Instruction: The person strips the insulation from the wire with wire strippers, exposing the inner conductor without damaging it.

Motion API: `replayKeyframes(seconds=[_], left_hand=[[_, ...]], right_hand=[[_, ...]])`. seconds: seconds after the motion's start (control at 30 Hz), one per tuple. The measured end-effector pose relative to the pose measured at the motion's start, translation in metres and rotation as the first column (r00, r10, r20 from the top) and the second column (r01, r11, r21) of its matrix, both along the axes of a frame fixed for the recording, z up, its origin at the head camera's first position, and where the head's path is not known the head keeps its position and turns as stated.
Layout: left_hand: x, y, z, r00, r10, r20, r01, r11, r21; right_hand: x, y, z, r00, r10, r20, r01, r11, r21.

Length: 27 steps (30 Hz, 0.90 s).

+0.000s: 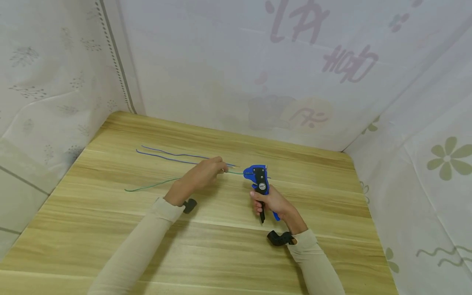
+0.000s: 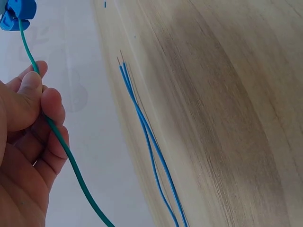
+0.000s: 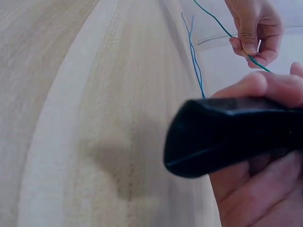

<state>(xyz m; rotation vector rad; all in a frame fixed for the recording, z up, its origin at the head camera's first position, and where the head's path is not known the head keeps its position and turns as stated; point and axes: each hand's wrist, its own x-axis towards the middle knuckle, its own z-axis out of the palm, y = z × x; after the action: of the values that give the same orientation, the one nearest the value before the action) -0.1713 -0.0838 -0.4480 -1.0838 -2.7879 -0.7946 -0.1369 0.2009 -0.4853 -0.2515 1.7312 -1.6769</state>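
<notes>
My left hand (image 1: 200,176) pinches a green wire (image 2: 78,175) between thumb and fingers, above the table. The wire's long free part trails to the left (image 1: 151,186), and its other end runs into the blue mouth of a wire stripper (image 1: 261,176). Around the stripper's handles, my right hand (image 1: 276,201) is curled, holding the tool upright. A black handle (image 3: 227,137) fills much of the right wrist view and covers part of that hand. Beyond the left hand lie two blue wires (image 2: 142,118) with bare copper tips (image 2: 121,56), crossing each other near those tips.
The wood-grain table (image 1: 228,254) carries the blue wires towards its back left. A tiny blue piece (image 2: 105,4) lies on it past the wire tips. Printed cloth (image 1: 221,73) hangs along the back and both sides.
</notes>
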Motion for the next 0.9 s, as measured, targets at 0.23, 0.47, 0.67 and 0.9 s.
replayKeyframes(seconds=[0.23,0.47,0.67,0.9], left_hand=[[0.0000,0.0008,0.0000,1.000,-0.001,0.028,0.001,1.000,0.000],[-0.0006,0.0018,-0.0020,0.999,0.002,0.052,-0.002,1.000,-0.002],[0.0009,0.0010,-0.0005,0.998,-0.001,0.063,0.000,1.000,0.005],[0.0019,0.0013,0.0002,0.996,-0.007,0.086,0.005,1.000,0.016]], right_hand=[[0.0040,-0.0030,0.0036,0.999,-0.033,-0.020,0.033,0.999,0.026],[0.0071,-0.0068,0.0060,0.997,-0.076,-0.026,0.077,0.996,0.054],[0.0090,-0.0087,0.0071,0.994,-0.105,-0.013,0.106,0.993,0.055],[0.0102,-0.0087,0.0079,0.993,-0.118,0.000,0.118,0.992,0.050]])
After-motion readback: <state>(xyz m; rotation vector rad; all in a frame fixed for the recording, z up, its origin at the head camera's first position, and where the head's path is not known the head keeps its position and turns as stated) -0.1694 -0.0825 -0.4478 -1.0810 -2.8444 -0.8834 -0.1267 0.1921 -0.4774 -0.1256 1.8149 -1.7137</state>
